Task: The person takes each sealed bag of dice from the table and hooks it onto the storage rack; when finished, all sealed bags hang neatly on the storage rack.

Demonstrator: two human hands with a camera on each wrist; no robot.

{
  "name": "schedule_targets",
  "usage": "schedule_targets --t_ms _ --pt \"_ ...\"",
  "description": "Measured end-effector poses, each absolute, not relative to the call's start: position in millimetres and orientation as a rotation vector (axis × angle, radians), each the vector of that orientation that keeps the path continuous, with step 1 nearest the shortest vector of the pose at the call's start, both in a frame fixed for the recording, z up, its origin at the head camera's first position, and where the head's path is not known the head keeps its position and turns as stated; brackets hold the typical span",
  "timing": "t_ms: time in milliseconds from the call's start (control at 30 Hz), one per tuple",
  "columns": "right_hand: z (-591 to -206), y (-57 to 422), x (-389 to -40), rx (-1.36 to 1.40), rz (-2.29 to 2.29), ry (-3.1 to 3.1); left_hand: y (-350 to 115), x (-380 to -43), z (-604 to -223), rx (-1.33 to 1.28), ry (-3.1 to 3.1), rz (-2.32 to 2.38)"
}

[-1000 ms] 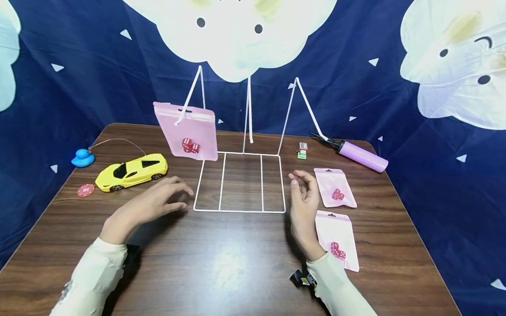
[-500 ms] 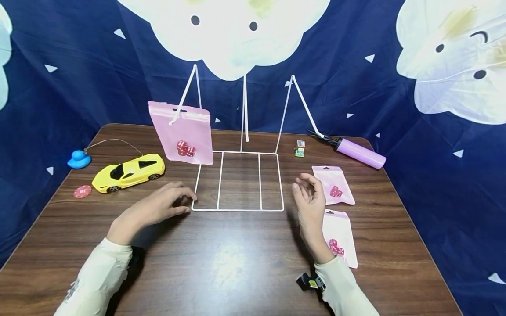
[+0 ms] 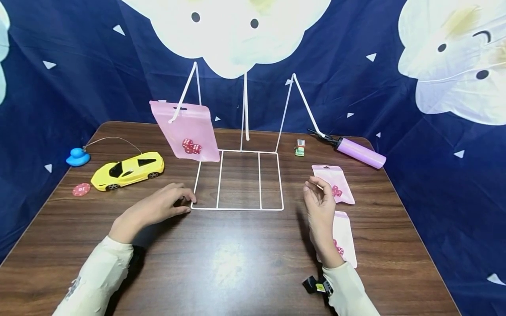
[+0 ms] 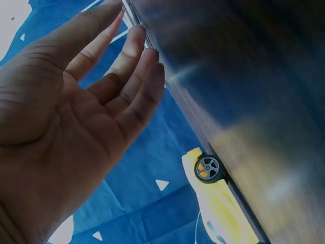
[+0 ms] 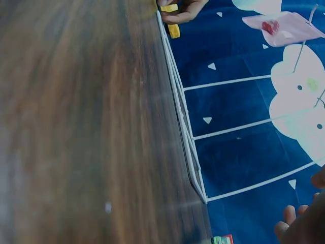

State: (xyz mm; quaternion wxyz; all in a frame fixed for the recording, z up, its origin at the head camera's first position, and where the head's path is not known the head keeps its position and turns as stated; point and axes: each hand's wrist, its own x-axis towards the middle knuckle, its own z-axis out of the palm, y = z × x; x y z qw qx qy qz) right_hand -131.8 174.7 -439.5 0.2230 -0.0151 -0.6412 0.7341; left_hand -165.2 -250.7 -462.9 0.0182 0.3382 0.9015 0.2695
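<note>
A white wire display rack [image 3: 241, 209] with three long hooks stands at mid-table. My left hand [image 3: 162, 203] pinches its front-left corner between thumb and index finger; the other fingers are loosely bent in the left wrist view [image 4: 76, 107]. From the left hook hangs a pink zip bag [image 3: 186, 127] holding red dice [image 3: 192, 146]; the middle and right hooks carry nothing. My right hand [image 3: 322, 208], fingers loosely curled and holding nothing, hovers beside two more pink dice bags, the far bag [image 3: 341, 177] and the near bag [image 3: 345, 228], partly covering both.
At left are a yellow toy car [image 3: 128, 171], a blue rubber duck [image 3: 78, 157] and a red poker chip [image 3: 81, 189]. Behind the bags at right lie a purple hand pump [image 3: 361, 153] and a small green-and-white toy [image 3: 300, 148]. A blue curtain [image 3: 348, 87] closes the back.
My left hand has moved right onto the rack's corner. The right hand has shifted rightward from beside the rack to over the bags' edges. The hanging bag swings slightly.
</note>
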Motion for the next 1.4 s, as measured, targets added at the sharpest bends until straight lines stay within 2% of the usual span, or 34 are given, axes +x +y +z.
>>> schedule_targets --t_ms 133,267,1400 --pt "-441 182 -128 -0.080 2.025 -1.802 -236 -155 -437 1.002 2.783 0.758" --pt "-442 189 -124 -0.131 2.036 -1.829 -226 -150 -427 0.945 2.793 0.713" --pt "-446 248 -97 -0.349 2.023 -1.811 -221 -155 -433 0.964 2.837 0.685"
